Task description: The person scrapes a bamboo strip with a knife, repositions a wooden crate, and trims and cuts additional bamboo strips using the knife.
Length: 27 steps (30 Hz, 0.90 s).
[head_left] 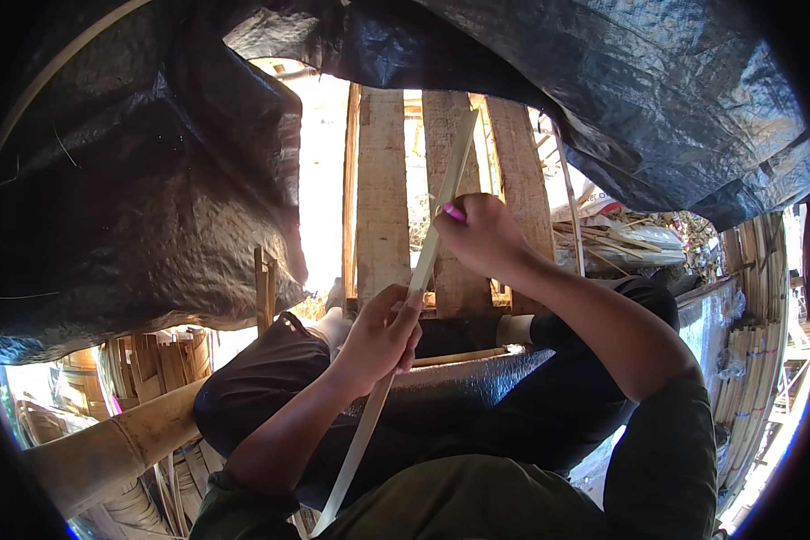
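A long, pale bamboo strip (426,263) runs slantwise from the planks ahead, past my lap, to the lower edge. My left hand (382,337) is closed round the strip below its middle. Farther up, my right hand (486,236) is a fist beside the strip, gripping a small tool with a pink end (455,213). Its other end is hidden, so I cannot tell what kind it is. The strip's upper end rises beyond this fist, over the wooden planks (382,180).
Dark plastic sheeting (126,198) hangs at the left and overhead to the right. A thick bamboo pole (117,450) lies by my left knee. Loose strips (621,241) are heaped at the right, near tall bundles of slats (749,360). Bright gaps show between the planks.
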Motion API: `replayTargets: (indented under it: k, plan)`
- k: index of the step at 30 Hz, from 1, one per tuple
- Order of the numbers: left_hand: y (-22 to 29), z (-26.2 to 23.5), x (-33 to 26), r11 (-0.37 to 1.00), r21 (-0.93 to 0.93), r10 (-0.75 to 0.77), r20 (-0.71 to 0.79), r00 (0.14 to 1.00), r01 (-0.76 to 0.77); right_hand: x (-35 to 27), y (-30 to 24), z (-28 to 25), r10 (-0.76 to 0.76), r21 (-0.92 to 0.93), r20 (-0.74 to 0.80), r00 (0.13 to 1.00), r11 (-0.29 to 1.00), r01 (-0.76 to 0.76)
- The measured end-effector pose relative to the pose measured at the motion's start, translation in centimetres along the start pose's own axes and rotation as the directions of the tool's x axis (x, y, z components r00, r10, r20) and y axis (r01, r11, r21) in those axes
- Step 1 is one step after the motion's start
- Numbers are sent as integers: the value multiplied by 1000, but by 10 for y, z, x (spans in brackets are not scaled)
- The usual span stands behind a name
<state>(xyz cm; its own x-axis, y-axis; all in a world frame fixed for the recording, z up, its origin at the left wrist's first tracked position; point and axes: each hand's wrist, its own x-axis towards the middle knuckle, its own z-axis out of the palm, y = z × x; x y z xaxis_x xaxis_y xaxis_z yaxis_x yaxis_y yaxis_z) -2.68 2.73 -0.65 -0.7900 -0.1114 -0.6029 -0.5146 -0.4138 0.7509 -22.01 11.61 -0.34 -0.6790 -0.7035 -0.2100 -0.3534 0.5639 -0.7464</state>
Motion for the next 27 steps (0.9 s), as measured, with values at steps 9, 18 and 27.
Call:
replayTargets:
  k: [9, 18, 27]
  plan:
    - [-19, -3, 16, 873, 472, -23, -214, 977, 124, -16, 3, 3, 76, -269, 164, 984, 963, -30]
    - [-33, -3, 24, 801, 598, 155, -152, 976, -34, -32, 8, -5, 26, -286, 286, 958, 956, 60]
    - [-21, 0, 16, 822, 562, 3, -165, 986, 92, -49, 17, -1, -150, -215, 339, 929, 949, 232]
